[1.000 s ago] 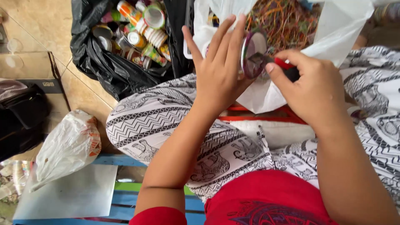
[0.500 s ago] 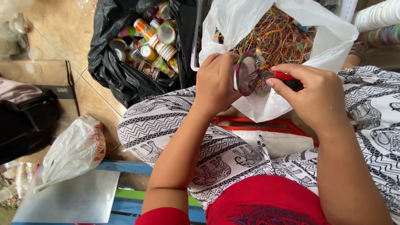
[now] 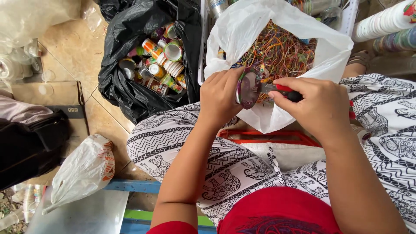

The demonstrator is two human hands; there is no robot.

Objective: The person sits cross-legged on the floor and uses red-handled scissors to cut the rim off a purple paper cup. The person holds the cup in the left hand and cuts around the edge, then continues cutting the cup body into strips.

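One red-handled tool point(image 3: 284, 90), mostly hidden

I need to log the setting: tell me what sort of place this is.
Probably a home or informal workshop for sorting used plastic cups: a black bag of cups, a white bag of coloured strips, stacked cups on a tiled floor.

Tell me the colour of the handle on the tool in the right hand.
Red, on the tool that the right hand holds; head view, the only one.
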